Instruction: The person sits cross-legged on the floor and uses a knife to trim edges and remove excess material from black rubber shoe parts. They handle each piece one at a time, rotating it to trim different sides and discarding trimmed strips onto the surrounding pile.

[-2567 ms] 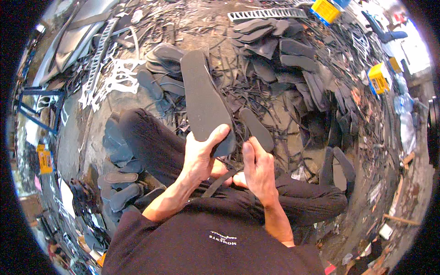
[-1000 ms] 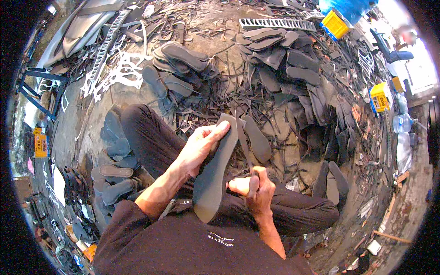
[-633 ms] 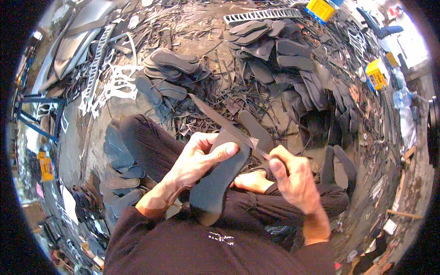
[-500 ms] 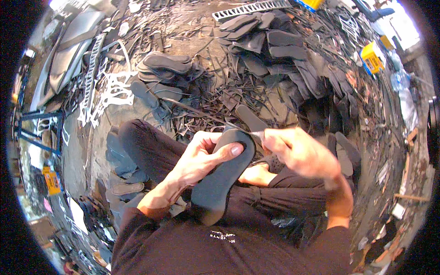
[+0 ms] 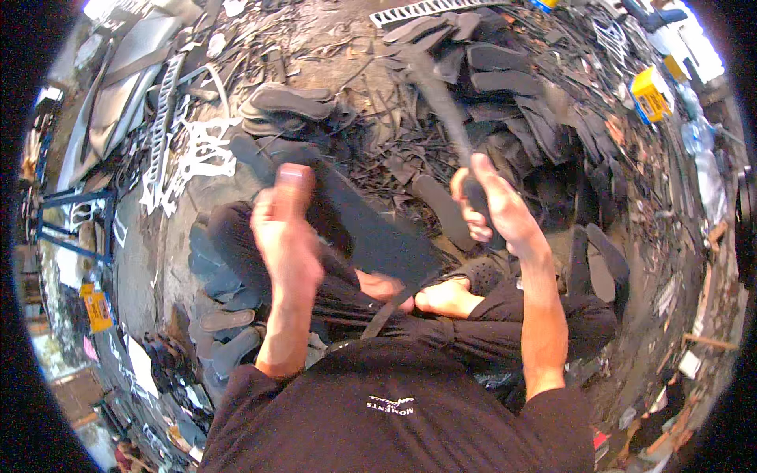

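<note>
My left hand (image 5: pixel 288 236), smeared by motion, is raised over my left knee with its thumb pointing up. It appears closed on the end of a dark shoe sole (image 5: pixel 386 240), which slants across above my lap and is blurred too. My right hand (image 5: pixel 501 209) is wrapped round the dark handle of a knife (image 5: pixel 445 110). The long blade points up and away, well apart from the sole. A thin dark strip (image 5: pixel 385 315) lies over my lap below the sole. Another grey sole (image 5: pixel 441 209) rests on the ground near the knife handle.
Piles of dark soles (image 5: pixel 288 102) lie ahead of me, with a larger heap (image 5: pixel 505 83) at the far right. Scraps cover the ground. A white cut-out lattice (image 5: pixel 206 150) and a blue frame (image 5: pixel 75 229) are at left; a yellow box (image 5: pixel 650 94) stands at right.
My hands have moved apart. The left has swung up and left with the sole, which now slants the other way; the right has lifted the knife away, its blade now pointing up.
</note>
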`<state>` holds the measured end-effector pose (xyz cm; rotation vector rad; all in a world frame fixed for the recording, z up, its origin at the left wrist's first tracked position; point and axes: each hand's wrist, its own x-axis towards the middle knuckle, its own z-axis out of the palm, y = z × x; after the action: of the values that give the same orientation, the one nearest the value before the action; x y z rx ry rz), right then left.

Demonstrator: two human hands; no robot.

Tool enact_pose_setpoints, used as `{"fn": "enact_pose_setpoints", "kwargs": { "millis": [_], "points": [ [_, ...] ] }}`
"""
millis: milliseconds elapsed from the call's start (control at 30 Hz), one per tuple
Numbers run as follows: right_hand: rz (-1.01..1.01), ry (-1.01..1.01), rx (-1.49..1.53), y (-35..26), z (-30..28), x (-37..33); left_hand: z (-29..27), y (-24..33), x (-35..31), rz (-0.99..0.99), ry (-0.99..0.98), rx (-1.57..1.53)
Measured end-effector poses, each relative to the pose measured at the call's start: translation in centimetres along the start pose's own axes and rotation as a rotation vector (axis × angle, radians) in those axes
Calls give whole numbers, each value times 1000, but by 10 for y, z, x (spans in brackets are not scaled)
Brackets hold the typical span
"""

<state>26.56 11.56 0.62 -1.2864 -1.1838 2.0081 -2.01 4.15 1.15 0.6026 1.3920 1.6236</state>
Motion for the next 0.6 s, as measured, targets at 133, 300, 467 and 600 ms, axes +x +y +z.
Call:
{"fn": "enact_pose_setpoints", "kwargs": {
  "millis": [133, 300, 467, 600],
  "points": [
    [-13, 84, 69, 51, 46, -1, -46, -26, 14, -1, 218, -95],
    [-413, 229, -484, 89, 128, -5, -21, -36, -21, -255, 296, -246],
    [-589, 277, -553, 131, 146, -22, -11, -21, -30, -269, 222, -448],
    [-525, 284, -624, 158, 132, -44, -16, -24, -38, -297, 211, -448]
  ]
}}
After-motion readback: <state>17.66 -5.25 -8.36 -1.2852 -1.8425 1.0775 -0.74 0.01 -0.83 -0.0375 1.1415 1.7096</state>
